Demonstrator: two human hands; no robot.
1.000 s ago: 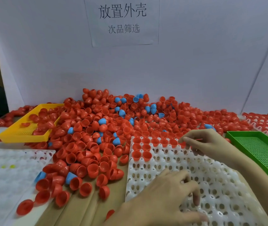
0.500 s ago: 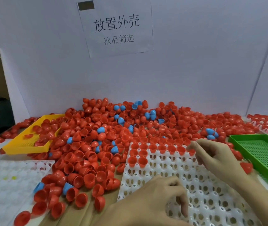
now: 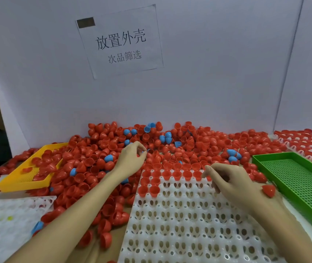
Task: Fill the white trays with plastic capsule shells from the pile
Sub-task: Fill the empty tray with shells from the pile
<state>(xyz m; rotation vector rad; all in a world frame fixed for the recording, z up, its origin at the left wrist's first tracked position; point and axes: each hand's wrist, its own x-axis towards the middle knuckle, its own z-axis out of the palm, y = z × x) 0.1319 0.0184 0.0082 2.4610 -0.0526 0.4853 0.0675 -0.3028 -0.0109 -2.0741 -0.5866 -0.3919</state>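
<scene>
Ten red shells (image 3: 171, 175) fill the white tray (image 3: 189, 221); left hand's (image 3: 131, 160) fingers curled over pile (image 3: 170, 145), grasp unclear.

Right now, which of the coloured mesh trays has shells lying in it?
The yellow tray on the left: red shells spill into it from the pile. The green tray on the right shows only bare mesh.

Even, soft overhead light, faint shadows, no glare; wide-angle bending at edges, slight overall blur.
</scene>
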